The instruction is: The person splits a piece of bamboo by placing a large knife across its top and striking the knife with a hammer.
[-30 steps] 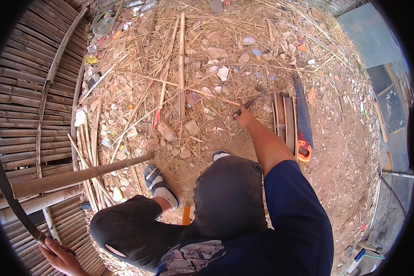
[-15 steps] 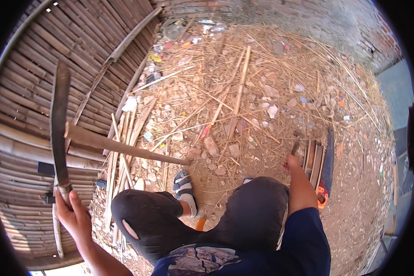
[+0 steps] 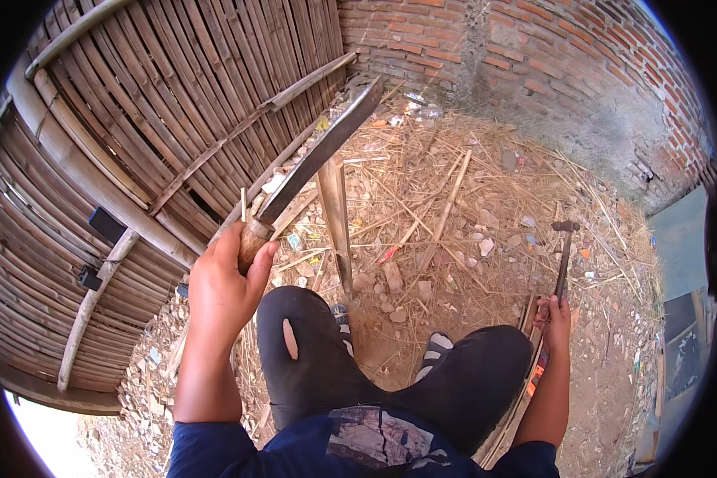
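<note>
Navy short-sleeved shirt point(image 3: 374, 450), torn black trousers point(image 3: 311, 358), striped shoes point(image 3: 434, 350)

Dull metal machete blade point(image 3: 320, 151) with smooth wooden grip; hammer point(image 3: 564, 255) dark, matt metal.

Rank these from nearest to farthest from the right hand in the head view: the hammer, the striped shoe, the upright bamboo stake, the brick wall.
1. Hammer: gripped in the right hand, head pointing away.
2. Striped shoe: to the hand's left, on the dirt.
3. Upright bamboo stake: farther left, past the knees.
4. Brick wall: far ahead, at the top.
</note>
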The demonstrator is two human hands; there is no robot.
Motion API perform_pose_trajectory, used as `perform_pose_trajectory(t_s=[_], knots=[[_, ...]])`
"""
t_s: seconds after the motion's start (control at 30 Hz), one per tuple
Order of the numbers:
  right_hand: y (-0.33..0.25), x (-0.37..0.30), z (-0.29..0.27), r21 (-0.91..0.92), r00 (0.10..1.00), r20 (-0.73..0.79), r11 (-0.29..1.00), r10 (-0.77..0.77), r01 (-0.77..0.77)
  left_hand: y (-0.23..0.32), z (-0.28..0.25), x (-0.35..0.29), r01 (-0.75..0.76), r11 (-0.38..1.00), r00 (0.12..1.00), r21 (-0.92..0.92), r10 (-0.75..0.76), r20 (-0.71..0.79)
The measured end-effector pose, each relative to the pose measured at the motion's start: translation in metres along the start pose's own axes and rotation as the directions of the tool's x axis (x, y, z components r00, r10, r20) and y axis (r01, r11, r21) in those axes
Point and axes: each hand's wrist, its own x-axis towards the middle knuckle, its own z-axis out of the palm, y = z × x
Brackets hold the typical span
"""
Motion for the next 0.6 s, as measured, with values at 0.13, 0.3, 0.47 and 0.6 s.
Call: perform_pose_trajectory(t_s=[0.13, 0.3, 0.47, 0.6], knots=[[-0.051, -0.011, 0.012, -0.266, 0.979, 0.129, 0.945, -0.16, 0.19, -0.004, -0.006, 0.002, -0.027, 1.0, 0.999, 0.01, 0.027, 0.019], [-0.133, -0.047, 0.08, -0.407, 0.939, 0.245, 0.853, -0.242, 0.326, -0.01, -0.008, 0.003, -0.07, 0.997, 0.997, 0.042, 0.072, -0.031], [-0.243, -0.098, 0.153, -0.357, 0.707, 0.371, 0.61, -0.602, 0.707, -0.011, -0.022, 0.006, -0.091, 0.994, 0.996, 0.059, 0.091, -0.005], [-0.319, -0.123, 0.193, -0.113, 0.527, 0.271, 0.517, -0.805, 0.848, -0.007, -0.032, 0.01, -0.058, 0.991, 0.998, 0.122, 0.054, 0.04]])
